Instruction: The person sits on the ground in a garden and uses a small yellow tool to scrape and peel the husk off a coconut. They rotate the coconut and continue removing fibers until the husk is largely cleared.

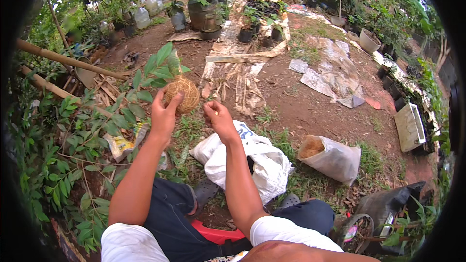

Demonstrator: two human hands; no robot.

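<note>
My left hand (164,114) grips a round ball of brown coconut fibre (187,92), wound with thin pale strands. A mottled green leaf or stem (174,62) rises from the top of the ball. Just right of the ball, and apart from it, my right hand (220,122) has its fingertips pinched together. A small pale spot shows at those fingertips; whether they hold a strand is too fine to make out. Below both hands a crumpled white woven sack (255,160) lies on the grass in front of my feet.
An open pale sack of brown fibre (329,160) lies to the right. Leafy branches (120,120) and bamboo poles (69,58) crowd the left. Ahead are potted plants (245,34) and flattened sheeting (331,72). A red stool (218,233) is under me.
</note>
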